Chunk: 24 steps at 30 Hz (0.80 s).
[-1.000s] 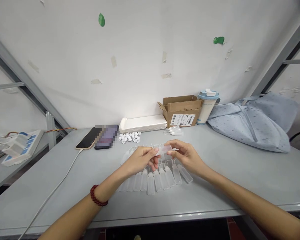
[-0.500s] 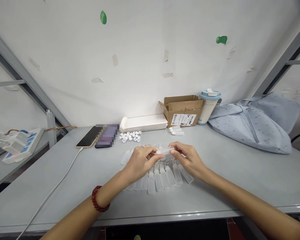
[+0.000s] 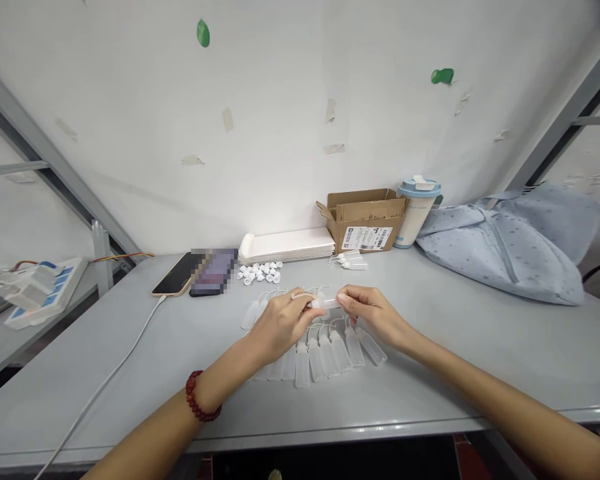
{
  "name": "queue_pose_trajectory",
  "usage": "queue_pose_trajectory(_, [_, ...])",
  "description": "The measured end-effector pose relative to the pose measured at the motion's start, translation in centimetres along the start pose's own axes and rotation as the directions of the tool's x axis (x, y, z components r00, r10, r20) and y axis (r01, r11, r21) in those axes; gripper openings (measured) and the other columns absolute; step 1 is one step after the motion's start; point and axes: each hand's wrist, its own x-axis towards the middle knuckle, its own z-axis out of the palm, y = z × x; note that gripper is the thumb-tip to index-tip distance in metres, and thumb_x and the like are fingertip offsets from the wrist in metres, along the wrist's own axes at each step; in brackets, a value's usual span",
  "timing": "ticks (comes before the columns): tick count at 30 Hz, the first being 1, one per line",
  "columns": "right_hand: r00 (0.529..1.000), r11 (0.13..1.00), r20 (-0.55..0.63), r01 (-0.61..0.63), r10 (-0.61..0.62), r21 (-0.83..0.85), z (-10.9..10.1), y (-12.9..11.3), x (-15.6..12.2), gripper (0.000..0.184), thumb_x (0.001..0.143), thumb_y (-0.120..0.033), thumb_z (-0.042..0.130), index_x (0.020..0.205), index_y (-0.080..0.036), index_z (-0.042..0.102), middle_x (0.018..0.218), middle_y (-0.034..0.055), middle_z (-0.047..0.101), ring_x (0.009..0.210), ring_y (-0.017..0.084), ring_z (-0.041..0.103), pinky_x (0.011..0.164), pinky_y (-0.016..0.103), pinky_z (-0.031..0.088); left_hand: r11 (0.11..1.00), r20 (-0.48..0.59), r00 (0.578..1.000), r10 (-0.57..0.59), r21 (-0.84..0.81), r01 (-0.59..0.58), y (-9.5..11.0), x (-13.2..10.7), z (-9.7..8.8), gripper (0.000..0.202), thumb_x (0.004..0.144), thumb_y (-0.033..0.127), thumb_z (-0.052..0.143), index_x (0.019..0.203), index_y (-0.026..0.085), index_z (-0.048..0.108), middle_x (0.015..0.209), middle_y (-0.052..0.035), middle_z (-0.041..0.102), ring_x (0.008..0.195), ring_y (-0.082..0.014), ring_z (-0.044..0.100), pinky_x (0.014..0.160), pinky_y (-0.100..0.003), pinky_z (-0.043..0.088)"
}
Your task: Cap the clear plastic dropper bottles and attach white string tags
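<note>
Both my hands meet above the middle of the grey table [image 3: 470, 373]. Between them lies a small clear plastic bottle [image 3: 326, 304], held level. My left hand [image 3: 283, 322] pinches its cap end with closed fingers. My right hand [image 3: 370, 310] grips its other end, fingers also closed. Just below the hands, a row of several similar small clear bottles [image 3: 325, 350] lies side by side on the table. A heap of small white caps [image 3: 260, 273] sits behind the hands, to the left.
Two phones [image 3: 195, 275] lie at the back left, one on a white cable [image 3: 105, 383]. A stack of white trays [image 3: 285, 245], a cardboard box [image 3: 365, 220], a lidded cup [image 3: 415, 210] and a blue bag [image 3: 510, 243] line the wall. A power strip [image 3: 40, 287] sits far left.
The bottle between my hands has turned from tilted to level, and my left fingers have closed further round its cap end. Both hands stay in the same spot.
</note>
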Motion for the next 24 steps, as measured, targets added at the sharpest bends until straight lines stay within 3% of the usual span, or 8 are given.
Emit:
queue_pose_trajectory(5, [0.992,0.994,-0.108,0.056,-0.067,-0.098,-1.2,0.6,0.9,0.038,0.084,-0.047,0.045,0.058,-0.019,0.041,0.056,-0.0029,0.039,0.054,0.011,0.040,0.054,0.025,0.036,0.993,-0.006,0.994,-0.107,0.056,0.107,-2.7,0.8,-1.1,0.018,0.087,0.021,0.047,0.098,0.017,0.059,0.091,-0.0074,0.062,0.077,-0.0172,0.059,0.072,-0.029,0.046])
queue_pose_trajectory(9, [0.940,0.928,-0.284,0.077,-0.190,-0.364,-3.2,2.0,2.0,0.028,0.083,-0.042,0.047,0.074,-0.018,0.056,0.065,-0.0002,0.048,0.060,0.014,0.044,0.057,0.026,0.038,0.962,-0.053,0.981,-0.187,0.190,0.193,-6.2,1.1,-2.1,0.024,0.084,0.015,0.041,0.096,0.014,0.061,0.097,-0.0107,0.063,0.092,-0.0224,0.057,0.080,-0.035,0.046])
queue_pose_trajectory(12, [0.927,0.875,-0.317,0.025,-0.201,-0.483,-4.4,3.1,2.8,0.029,0.081,-0.040,0.048,0.091,-0.016,0.061,0.072,0.0031,0.057,0.067,0.017,0.051,0.061,0.028,0.039,0.950,-0.053,0.982,-0.181,0.250,0.189,-8.1,1.1,-2.3,0.028,0.082,0.011,0.038,0.092,0.014,0.064,0.097,-0.0104,0.065,0.095,-0.0227,0.057,0.084,-0.037,0.045])
queue_pose_trajectory(17, [0.944,0.824,-0.295,-0.048,-0.147,-0.565,-4.9,4.2,3.4,0.033,0.081,-0.034,0.048,0.101,-0.013,0.062,0.077,0.0045,0.061,0.066,0.016,0.053,0.063,0.028,0.041,0.952,0.027,0.987,-0.158,0.269,0.145,-9.1,1.1,-2.1,0.033,0.080,0.007,0.036,0.093,0.016,0.066,0.101,-0.0072,0.068,0.097,-0.0221,0.059,0.089,-0.037,0.044])
queue_pose_trajectory(24, [0.909,0.730,-0.354,-0.087,-0.221,-0.678,-5.6,5.8,3.9,0.022,0.078,-0.026,0.054,0.094,-0.016,0.064,0.091,0.0071,0.062,0.070,0.017,0.055,0.066,0.028,0.043,0.944,0.110,0.982,-0.156,0.310,0.115,-9.7,1.2,-1.8,0.029,0.080,0.009,0.040,0.089,0.017,0.067,0.104,-0.0061,0.068,0.099,-0.0211,0.060,0.090,-0.036,0.045])
